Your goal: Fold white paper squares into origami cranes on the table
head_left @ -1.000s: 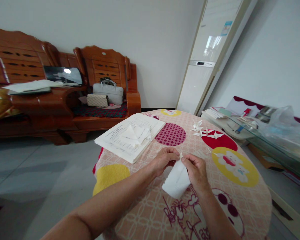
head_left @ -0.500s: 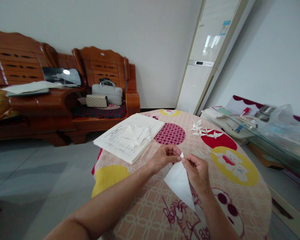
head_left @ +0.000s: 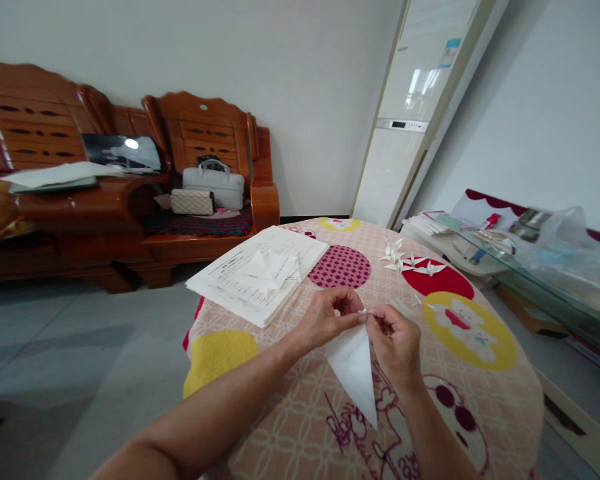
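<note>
A folded sheet of white paper (head_left: pixel 356 373) hangs point-down over the round table, its upper tip between my fingers. My left hand (head_left: pixel 334 312) pinches that tip from the left, thumb and forefinger closed on it. From the other side my right hand (head_left: pixel 394 337) grips the same tip with thumb and fingertips, the two hands nearly touching. Several small folded paper cranes (head_left: pixel 411 264) stand on the far right of the table. To the left lies a stack of printed sheets (head_left: pixel 230 287), with folded white paper pieces (head_left: pixel 267 272) on top.
A patterned cloth (head_left: pixel 280 427) covers the round table. Wooden chairs (head_left: pixel 205 120) with bags (head_left: pixel 215 187) stand behind on the left. A white floor-standing air conditioner (head_left: pixel 397 160) is at the back. On the right, a glass-topped stand (head_left: pixel 520 267) holds papers and a plastic bag (head_left: pixel 565 243).
The folded paper has turned slightly, its lower point swinging left and down. Both hands keep hold of the upper tip, and less of the tip shows above the fingers.
</note>
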`<state>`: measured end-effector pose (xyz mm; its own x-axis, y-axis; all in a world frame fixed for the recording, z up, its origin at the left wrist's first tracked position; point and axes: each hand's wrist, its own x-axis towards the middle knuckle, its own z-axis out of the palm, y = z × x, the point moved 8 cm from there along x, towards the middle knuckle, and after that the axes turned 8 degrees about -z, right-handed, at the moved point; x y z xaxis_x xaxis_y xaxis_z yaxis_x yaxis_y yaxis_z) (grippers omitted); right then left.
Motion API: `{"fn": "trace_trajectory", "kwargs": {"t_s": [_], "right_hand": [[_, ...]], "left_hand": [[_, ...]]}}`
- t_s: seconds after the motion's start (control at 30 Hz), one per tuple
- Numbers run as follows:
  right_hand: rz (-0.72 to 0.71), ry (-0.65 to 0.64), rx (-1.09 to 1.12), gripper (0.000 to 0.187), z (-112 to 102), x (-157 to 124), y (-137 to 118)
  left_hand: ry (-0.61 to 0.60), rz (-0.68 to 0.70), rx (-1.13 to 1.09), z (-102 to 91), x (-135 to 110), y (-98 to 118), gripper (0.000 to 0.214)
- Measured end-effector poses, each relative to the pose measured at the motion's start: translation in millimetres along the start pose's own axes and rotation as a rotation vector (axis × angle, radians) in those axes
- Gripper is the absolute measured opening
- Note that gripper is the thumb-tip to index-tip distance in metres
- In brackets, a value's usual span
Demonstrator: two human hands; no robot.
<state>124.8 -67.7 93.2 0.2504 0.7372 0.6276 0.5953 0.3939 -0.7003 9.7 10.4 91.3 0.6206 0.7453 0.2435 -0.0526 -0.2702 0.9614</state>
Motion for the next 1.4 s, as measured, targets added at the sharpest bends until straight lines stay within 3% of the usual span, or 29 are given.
{"fn": "trace_trajectory", "kwargs": {"t_s": [0.33,0.63,1.07,1.4], "right_hand": [[-0.05,0.023,-0.071,0.013,-2,0,-4],[-0.225,0.065,-0.272,0.013,-2,-1,-20],[-0.273,0.075,-0.332,0.014,0,-3,-19],[-0.363,0.056,-0.422,0.015,5,-4,-27]], "left_hand": [[0.102,0.092,0.275,-0.5,-5,3,0.009],[0.09,0.027,0.176,3.9,-4,-5,0.015],[0.098,0.033,0.224,6.4,-4,-6,0.011],[0.171,0.024,0.215,0.0,-5,-2,0.007]]}}
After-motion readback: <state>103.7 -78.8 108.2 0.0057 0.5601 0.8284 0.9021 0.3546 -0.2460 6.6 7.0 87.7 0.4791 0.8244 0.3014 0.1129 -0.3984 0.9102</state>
